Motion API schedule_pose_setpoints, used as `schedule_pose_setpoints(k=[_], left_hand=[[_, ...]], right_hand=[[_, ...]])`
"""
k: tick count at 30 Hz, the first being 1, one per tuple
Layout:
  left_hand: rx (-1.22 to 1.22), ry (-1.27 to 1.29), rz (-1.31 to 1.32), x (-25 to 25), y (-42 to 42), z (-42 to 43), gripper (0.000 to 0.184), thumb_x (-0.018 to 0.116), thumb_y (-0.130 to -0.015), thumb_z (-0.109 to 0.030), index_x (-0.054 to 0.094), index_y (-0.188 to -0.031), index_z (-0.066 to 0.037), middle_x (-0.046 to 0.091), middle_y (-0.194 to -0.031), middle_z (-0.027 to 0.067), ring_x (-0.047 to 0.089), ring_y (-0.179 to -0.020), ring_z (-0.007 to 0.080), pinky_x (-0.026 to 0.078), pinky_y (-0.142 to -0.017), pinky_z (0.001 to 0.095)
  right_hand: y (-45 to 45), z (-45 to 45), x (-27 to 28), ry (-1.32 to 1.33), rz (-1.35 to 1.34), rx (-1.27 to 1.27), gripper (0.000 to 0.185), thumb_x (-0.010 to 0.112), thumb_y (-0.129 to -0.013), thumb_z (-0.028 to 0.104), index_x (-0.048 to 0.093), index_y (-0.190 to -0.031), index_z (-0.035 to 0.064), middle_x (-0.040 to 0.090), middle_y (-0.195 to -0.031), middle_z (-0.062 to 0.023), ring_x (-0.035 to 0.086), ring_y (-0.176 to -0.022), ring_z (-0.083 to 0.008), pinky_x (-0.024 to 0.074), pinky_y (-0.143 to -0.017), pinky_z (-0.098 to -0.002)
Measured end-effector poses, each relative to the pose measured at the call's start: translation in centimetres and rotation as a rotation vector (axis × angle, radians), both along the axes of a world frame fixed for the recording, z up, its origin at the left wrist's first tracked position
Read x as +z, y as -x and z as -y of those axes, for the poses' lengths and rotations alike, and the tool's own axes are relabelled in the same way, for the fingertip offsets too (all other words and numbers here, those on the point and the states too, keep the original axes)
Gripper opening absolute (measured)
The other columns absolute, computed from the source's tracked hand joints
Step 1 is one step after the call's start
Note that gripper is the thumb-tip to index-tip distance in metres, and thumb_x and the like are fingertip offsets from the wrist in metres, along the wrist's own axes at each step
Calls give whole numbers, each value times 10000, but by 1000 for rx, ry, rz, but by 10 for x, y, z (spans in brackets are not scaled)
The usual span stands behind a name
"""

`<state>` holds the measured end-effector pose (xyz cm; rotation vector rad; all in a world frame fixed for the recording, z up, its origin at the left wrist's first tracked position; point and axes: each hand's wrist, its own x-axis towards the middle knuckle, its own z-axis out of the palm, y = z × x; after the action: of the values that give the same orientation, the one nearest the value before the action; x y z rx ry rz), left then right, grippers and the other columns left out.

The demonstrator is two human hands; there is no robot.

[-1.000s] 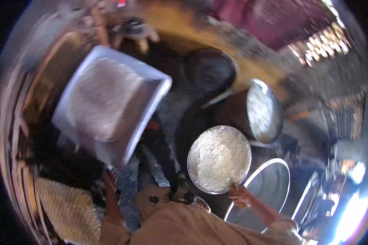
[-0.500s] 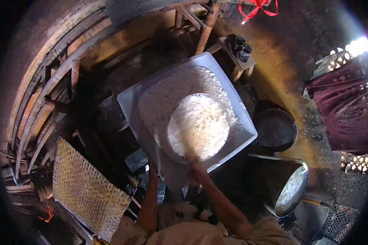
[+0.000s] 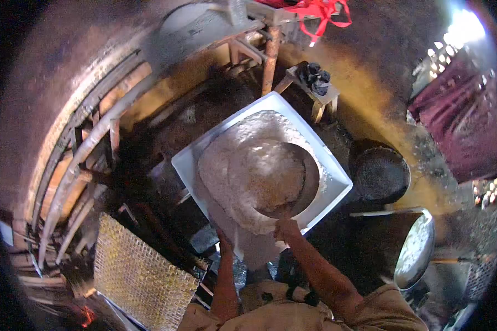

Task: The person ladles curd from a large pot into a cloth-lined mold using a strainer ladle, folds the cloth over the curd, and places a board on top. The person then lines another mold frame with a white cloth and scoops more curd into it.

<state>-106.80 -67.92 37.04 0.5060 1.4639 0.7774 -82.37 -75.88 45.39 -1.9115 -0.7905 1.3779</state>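
Note:
A large square white tray (image 3: 337,190) is in front of me, heaped with pale, loose, grain-like stuff (image 3: 221,160). Over it a round pan (image 3: 313,185), perhaps a sieve, lies tilted, its right inner wall bare and more of the pale stuff at its left side. My right hand (image 3: 287,230) is closed at the pan's near rim; whether there is a handle is hidden. At the tray's near left edge, my left hand (image 3: 225,244) grips the side, its fingers partly hidden.
A dark round pan (image 3: 381,175) and a large pot (image 3: 414,251) with white contents stand on the right. A woven mat (image 3: 141,270) leans at lower left, near glowing embers (image 3: 87,315). A small wooden stool (image 3: 321,95) with black objects stands beyond the tray.
The round pan, full of pale stuff before, has tipped leftward, and its contents have slid toward the left, baring the right wall. The whole view has shifted slightly.

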Motion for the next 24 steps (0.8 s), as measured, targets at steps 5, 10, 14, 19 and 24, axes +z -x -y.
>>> schedule_pose_setpoints(k=[5, 10, 14, 19, 24], left_hand=[[-122, -105, -138, 21, -2, -13, 615, 491, -805, -489, 388, -1242, -68, 440, -1187, 146, 438, -1051, 275, 341, -903, 394], [-323, -386, -536, 43, -3, -3, 612, 512, -805, -467, 388, -1239, -54, 434, -1193, 157, 434, -1059, 282, 342, -904, 393], [-517, -892, -1116, 58, -16, 55, 609, 529, -804, -449, 388, -1236, -43, 429, -1197, 166, 431, -1066, 287, 343, -905, 393], [-1031, -1045, -540, 95, -139, 267, 508, 548, -795, -280, 414, -1162, 44, 432, -1174, 182, 432, -1070, 265, 350, -899, 363], [-1887, -774, -30, 191, -248, 565, 481, 519, -815, -224, 393, -1215, 11, 414, -1229, 154, 377, -1146, 243, 270, -970, 325]], right_hand=[[-18, 19, 23, -386, 248, -269, 93, 598, -738, 143, 549, -805, 100, 540, -605, -55, 539, -521, -199, 444, -446, -354], [-67, 59, 128, -72, 439, -768, 296, 650, -698, 156, 522, -953, 75, 560, -778, -95, 571, -657, -215, 477, -511, -326], [-80, 210, 202, -495, 373, -1047, 500, 622, -684, 7, 310, -1076, -1, 544, -931, -197, 570, -838, -236, 515, -639, -344], [-59, 516, 253, -696, 322, -1187, 328, 642, -723, 164, 477, -949, -6, 548, -894, -177, 576, -778, -282, 446, -698, -343], [31, 716, 151, -224, 316, -1533, 319, 643, -714, 230, 532, -817, -52, 562, -679, -193, 581, -666, -268, 454, -627, -359]])
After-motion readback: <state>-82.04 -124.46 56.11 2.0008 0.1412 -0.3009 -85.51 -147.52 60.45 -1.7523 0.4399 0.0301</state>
